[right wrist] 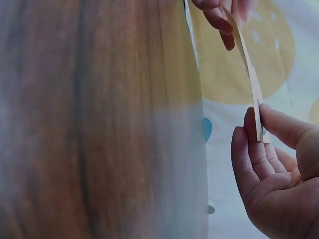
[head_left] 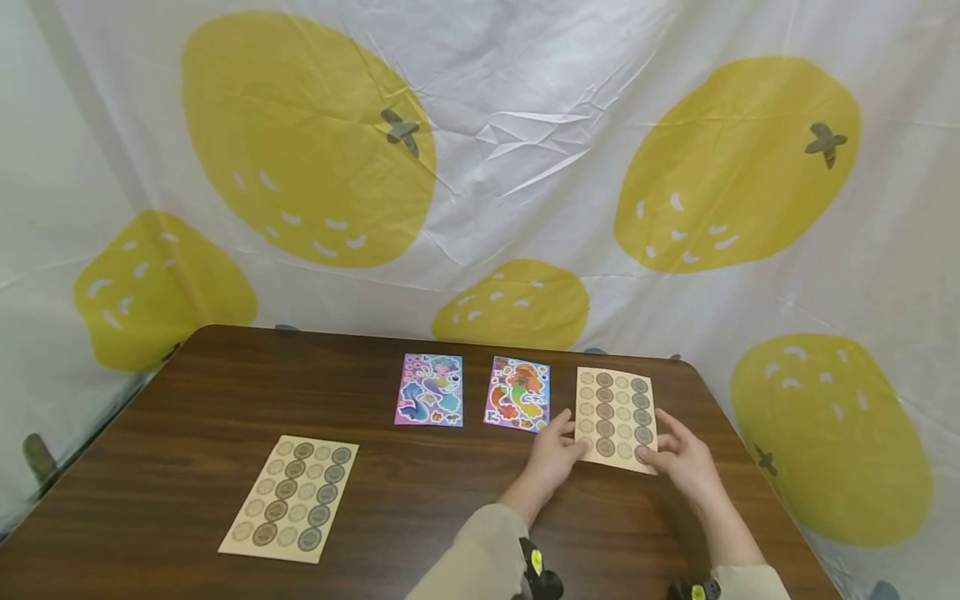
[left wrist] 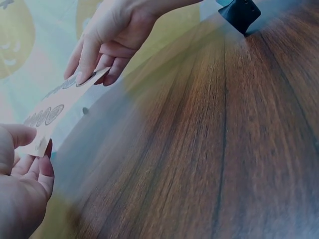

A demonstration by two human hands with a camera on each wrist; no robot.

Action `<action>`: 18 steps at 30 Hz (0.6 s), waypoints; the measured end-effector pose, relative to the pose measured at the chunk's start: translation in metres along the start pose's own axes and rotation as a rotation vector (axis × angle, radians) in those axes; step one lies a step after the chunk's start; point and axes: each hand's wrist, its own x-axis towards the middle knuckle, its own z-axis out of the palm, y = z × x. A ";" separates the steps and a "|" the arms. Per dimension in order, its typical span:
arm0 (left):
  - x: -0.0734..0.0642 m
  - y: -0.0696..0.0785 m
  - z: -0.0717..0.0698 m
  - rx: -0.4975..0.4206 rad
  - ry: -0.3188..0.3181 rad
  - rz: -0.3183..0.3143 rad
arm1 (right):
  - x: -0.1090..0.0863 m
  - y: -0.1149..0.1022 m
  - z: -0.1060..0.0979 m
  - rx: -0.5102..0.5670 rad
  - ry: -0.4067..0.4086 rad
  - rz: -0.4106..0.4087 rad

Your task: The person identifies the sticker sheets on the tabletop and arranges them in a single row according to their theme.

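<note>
Along the left of the counter (head_left: 405,500), an edge is seen sloping from a rounded far corner down toward the near side. Just inside it, a tan sheet of coin-like stickers (head_left: 288,500) is laid flat at a slant, its discs ranged in four columns. To the right of that sheet, a wide stretch of wood grain is exposed. Farther back, near the far edge, a blue-tailed mermaid sticker sheet (head_left: 429,390) is placed; across a narrow strip of wood, an orange-haired mermaid sticker sheet (head_left: 517,393) is set beside it.

Near the lower right corner of the latter, the left grip (head_left: 553,454) is closed about a second coin-sticker sheet (head_left: 617,417): the sheet's lower left edge is pinched, with the thumb laid over the print and the fingers tucked beneath. This sheet is held raised off the counter, tilted and slightly bowed, its top edge touched by neither hand. By the right grip (head_left: 684,458) the lower right edge is pinched, thumb on the printed face, fingers behind and slightly parted.

Right of that hand, a band of wood is exposed up to the counter's sloping right edge, beyond which a fruit-printed white fabric (head_left: 540,50) is hung; the far edge is backed by it too.
</note>
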 end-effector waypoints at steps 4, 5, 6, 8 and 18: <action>0.001 -0.001 -0.003 -0.029 -0.011 -0.003 | -0.003 -0.001 0.000 0.012 -0.010 -0.011; 0.001 -0.001 -0.004 -0.034 -0.016 -0.002 | -0.004 -0.002 0.000 0.013 -0.012 -0.015; 0.002 -0.001 -0.005 -0.048 -0.020 -0.007 | -0.005 -0.002 0.001 0.015 -0.015 -0.017; 0.002 -0.001 -0.006 -0.056 -0.028 -0.006 | -0.007 -0.003 0.002 0.020 -0.017 -0.019; 0.002 0.001 -0.016 -0.090 -0.066 0.013 | -0.014 -0.005 0.006 0.050 -0.048 -0.034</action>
